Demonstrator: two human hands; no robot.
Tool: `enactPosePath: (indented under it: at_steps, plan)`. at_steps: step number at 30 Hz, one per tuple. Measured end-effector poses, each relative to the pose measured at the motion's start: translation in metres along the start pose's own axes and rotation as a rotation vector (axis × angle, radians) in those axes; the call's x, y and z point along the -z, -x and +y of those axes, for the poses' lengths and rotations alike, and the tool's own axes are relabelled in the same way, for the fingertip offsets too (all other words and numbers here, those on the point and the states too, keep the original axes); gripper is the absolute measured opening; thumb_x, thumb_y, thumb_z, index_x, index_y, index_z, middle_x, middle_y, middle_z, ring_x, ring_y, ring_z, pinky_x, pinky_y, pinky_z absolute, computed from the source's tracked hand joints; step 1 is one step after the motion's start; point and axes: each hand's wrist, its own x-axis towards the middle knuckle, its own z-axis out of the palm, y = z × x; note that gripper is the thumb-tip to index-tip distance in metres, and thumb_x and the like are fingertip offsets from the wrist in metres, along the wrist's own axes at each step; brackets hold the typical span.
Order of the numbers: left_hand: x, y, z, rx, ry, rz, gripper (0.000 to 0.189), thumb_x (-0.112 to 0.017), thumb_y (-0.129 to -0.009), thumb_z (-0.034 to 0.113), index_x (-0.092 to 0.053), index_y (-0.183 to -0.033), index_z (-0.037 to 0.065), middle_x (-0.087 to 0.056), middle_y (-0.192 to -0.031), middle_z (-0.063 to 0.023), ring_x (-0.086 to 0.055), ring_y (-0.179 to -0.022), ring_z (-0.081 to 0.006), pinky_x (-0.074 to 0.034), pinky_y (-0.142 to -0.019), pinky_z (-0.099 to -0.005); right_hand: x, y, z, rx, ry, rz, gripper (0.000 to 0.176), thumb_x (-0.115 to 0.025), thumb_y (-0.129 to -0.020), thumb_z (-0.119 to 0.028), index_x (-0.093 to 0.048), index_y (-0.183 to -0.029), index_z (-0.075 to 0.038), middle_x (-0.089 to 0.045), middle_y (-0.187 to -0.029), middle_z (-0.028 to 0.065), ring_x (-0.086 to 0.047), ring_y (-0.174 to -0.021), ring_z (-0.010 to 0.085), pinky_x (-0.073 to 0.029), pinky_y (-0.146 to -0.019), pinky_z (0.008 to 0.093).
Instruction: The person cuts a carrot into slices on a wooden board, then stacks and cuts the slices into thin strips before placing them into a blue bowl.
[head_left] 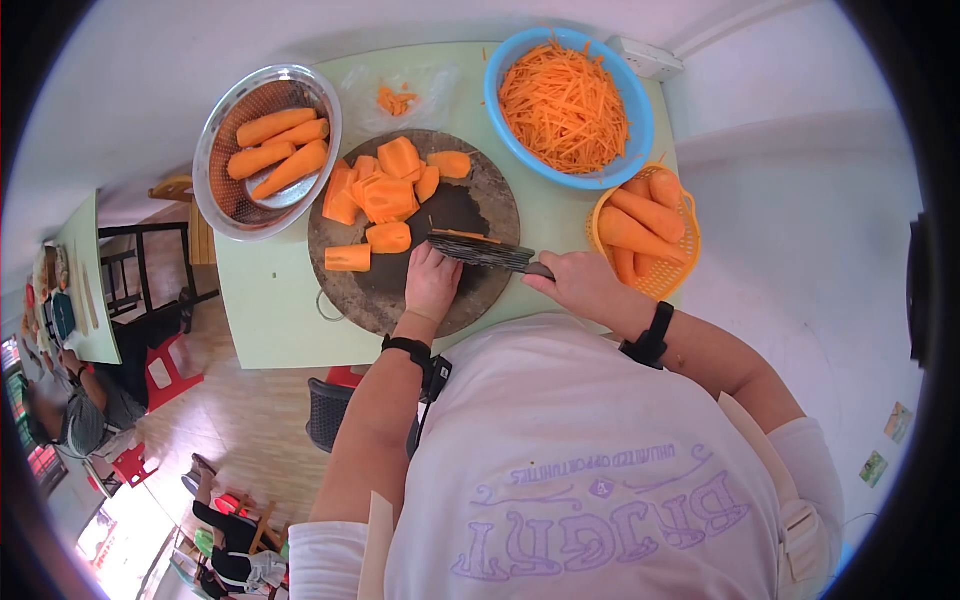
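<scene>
My right hand (580,282) is closed around the handle of a dark-bladed kitchen knife (485,252) over the round chopping board (490,185). A strip of carrot (465,235) shows along the far edge of the blade. My left hand (433,282) rests on the board with bent fingers against the near side of the blade, at the carrot; the fingertips are partly hidden. Beyond the left hand lie two short carrot pieces (388,238) and a heap of cut carrot pieces and slices (385,195).
A metal colander (207,185) with whole carrots stands at the left. At the back right is a blue basin (640,120) of shredded carrot, with a yellow basket (690,245) of carrots nearer. Carrot scraps lie on a plastic bag (435,90). Other people (85,410) sit at the far left.
</scene>
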Motion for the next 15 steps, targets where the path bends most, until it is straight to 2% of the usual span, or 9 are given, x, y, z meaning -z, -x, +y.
enactPosePath:
  at_steps: [2, 4, 7, 11, 13, 15]
  plan:
    - [0.001, 0.000, 0.000, 0.001, 0.000, -0.010, 0.026, -0.071, -0.074, 0.006, -0.069, -0.100, 0.007, -0.063, -0.110, -0.0100, -0.056, -0.107, -0.0340, -0.046, -0.095, -0.0448, -0.001, -0.003, -0.002, -0.007, 0.015, -0.010, 0.050, -0.051, -0.093, -0.054, -0.065, -0.093, -0.006, -0.067, -0.076, 0.0186, -0.065, -0.072, 0.0375, -0.050, -0.065, 0.0482]
    - [0.001, -0.002, 0.001, -0.013, -0.017, 0.010, 0.023, -0.071, -0.076, 0.010, -0.069, -0.099, 0.009, -0.062, -0.104, -0.0055, -0.056, -0.104, -0.0292, -0.045, -0.092, -0.0432, -0.006, -0.010, -0.002, 0.079, -0.041, 0.090, 0.045, -0.054, -0.094, -0.050, -0.060, -0.085, -0.006, -0.063, -0.067, 0.0169, -0.063, -0.066, 0.0379, -0.050, -0.061, 0.0479]
    - [-0.001, -0.003, 0.000, -0.042, -0.047, 0.047, 0.024, -0.071, -0.076, 0.010, -0.069, -0.100, 0.010, -0.062, -0.103, -0.0051, -0.056, -0.104, -0.0282, -0.046, -0.091, -0.0425, -0.016, -0.022, 0.005, 0.054, -0.052, 0.047, 0.046, -0.054, -0.094, -0.049, -0.060, -0.085, -0.005, -0.063, -0.068, 0.0179, -0.063, -0.068, 0.0388, -0.049, -0.062, 0.0484]
    - [0.001, -0.002, 0.002, -0.008, -0.024, 0.037, 0.024, -0.070, -0.076, 0.009, -0.069, -0.101, 0.011, -0.062, -0.103, -0.0046, -0.057, -0.104, -0.0278, -0.046, -0.091, -0.0415, -0.021, -0.024, 0.015, 0.092, -0.136, 0.091, 0.046, -0.054, -0.095, -0.049, -0.060, -0.084, -0.004, -0.062, -0.068, 0.0186, -0.062, -0.068, 0.0396, -0.048, -0.063, 0.0487]
    - [0.005, -0.007, 0.006, -0.005, 0.043, 0.023, 0.025, -0.071, -0.077, 0.008, -0.069, -0.101, 0.008, -0.063, -0.104, -0.0090, -0.057, -0.102, -0.0326, -0.048, -0.090, -0.0417, -0.022, -0.025, 0.020, 0.071, -0.210, 0.090, 0.052, -0.050, -0.095, -0.054, -0.064, -0.089, -0.005, -0.065, -0.075, 0.0201, -0.063, -0.073, 0.0398, -0.049, -0.066, 0.0491]
    - [0.003, -0.005, 0.005, -0.006, -0.004, 0.028, 0.024, -0.071, -0.077, 0.008, -0.069, -0.101, 0.010, -0.062, -0.103, -0.0067, -0.057, -0.103, -0.0299, -0.047, -0.091, -0.0414, -0.015, -0.016, 0.016, 0.077, -0.154, 0.079, 0.052, -0.050, -0.094, -0.054, -0.064, -0.087, -0.004, -0.064, -0.073, 0.0205, -0.063, -0.071, 0.0400, -0.048, -0.065, 0.0493]
